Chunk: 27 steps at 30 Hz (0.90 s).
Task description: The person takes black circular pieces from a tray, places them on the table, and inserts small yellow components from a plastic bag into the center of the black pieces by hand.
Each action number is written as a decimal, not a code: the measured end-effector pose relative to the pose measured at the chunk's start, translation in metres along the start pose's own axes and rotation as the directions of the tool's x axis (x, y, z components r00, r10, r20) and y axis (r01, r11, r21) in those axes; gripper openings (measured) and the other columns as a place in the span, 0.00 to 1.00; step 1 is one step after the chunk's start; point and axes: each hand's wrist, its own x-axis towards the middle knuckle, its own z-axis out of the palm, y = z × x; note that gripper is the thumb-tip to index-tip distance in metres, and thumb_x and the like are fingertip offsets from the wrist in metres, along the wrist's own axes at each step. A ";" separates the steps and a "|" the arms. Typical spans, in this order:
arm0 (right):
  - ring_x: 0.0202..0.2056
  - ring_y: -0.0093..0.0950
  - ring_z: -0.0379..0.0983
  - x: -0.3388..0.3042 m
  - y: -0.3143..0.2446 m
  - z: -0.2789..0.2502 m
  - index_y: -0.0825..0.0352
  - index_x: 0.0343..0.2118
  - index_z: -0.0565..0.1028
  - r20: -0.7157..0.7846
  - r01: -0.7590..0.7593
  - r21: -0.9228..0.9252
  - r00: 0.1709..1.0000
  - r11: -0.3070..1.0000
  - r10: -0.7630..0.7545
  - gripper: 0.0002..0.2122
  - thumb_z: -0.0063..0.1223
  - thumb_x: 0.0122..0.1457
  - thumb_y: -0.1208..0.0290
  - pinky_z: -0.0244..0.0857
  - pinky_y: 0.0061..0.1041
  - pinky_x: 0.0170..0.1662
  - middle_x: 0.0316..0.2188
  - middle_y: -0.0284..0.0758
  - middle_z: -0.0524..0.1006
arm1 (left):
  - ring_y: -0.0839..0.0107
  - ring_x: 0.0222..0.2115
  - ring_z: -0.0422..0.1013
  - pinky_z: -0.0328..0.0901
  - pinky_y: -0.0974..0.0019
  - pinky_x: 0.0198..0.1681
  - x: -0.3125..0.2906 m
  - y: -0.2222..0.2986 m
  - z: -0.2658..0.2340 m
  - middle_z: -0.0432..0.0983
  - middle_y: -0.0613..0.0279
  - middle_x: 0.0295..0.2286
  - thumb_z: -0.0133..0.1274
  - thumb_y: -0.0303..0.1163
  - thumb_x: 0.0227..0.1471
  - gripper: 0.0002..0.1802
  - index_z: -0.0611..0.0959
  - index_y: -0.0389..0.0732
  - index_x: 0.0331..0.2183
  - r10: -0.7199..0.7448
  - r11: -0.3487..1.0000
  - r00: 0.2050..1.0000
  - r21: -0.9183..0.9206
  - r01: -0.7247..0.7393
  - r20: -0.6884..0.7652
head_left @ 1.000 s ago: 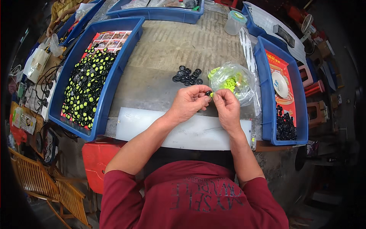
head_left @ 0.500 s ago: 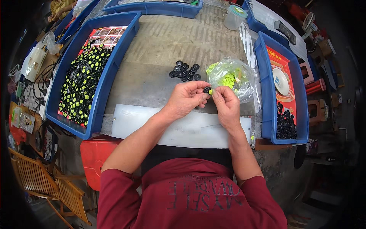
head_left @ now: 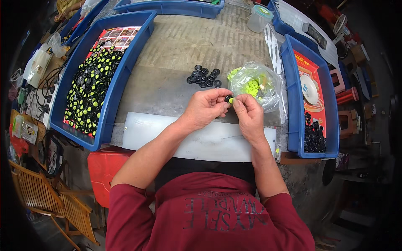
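Note:
Between thumb and fingers my left hand (head_left: 206, 106) pinches a small round black part (head_left: 228, 98). My right hand (head_left: 249, 112) closes on a small yellow-green disc (head_left: 231, 101), held against the black part. Beyond the left fingertips lies a loose pile of black round parts (head_left: 204, 77) on the table. A clear plastic bag (head_left: 268, 90) of yellow-green discs (head_left: 253, 87) rests just past my right hand. Under my forearms a white board (head_left: 167, 136) runs along the table's front edge.
A blue tray (head_left: 109, 113) at left holds many black parts with yellow-green centres (head_left: 90, 90). The blue tray (head_left: 289, 104) at right holds black parts (head_left: 315, 136) and a white dish (head_left: 309, 89). A lidded plastic tub (head_left: 258, 20) stands far right; another blue tray (head_left: 167, 9) lies at the back.
Both hands stay in nearly the same place. The black part has tilted slightly in the left fingers, with the yellow-green disc still against it.

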 end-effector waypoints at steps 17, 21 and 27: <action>0.20 0.21 0.61 0.000 -0.009 -0.001 0.71 0.24 0.68 0.028 0.016 -0.119 1.000 0.993 -0.013 0.05 0.47 0.50 0.74 0.56 0.20 0.24 0.17 0.33 0.67 | 0.82 0.23 0.67 0.65 0.78 0.27 0.000 -0.002 0.000 0.70 0.66 0.26 0.49 0.23 0.44 0.16 0.72 0.34 0.39 0.019 0.998 1.000 0.068 -0.018 -0.008; 0.20 0.22 0.61 0.000 -0.007 -0.001 0.71 0.23 0.69 0.019 0.032 -0.115 0.999 0.993 -0.030 0.05 0.47 0.49 0.75 0.57 0.21 0.24 0.17 0.34 0.68 | 0.83 0.23 0.66 0.65 0.79 0.26 0.000 -0.003 0.000 0.70 0.67 0.26 0.49 0.23 0.44 0.16 0.72 0.34 0.39 0.030 0.990 0.999 0.140 -0.028 -0.012; 0.20 0.23 0.62 -0.001 -0.008 0.000 0.71 0.24 0.69 0.020 0.026 -0.142 1.000 0.990 -0.023 0.05 0.48 0.49 0.74 0.57 0.21 0.24 0.18 0.34 0.68 | 0.84 0.23 0.65 0.64 0.79 0.26 0.000 -0.006 0.000 0.68 0.69 0.25 0.49 0.22 0.44 0.15 0.73 0.34 0.38 0.061 0.972 0.998 0.229 -0.054 -0.023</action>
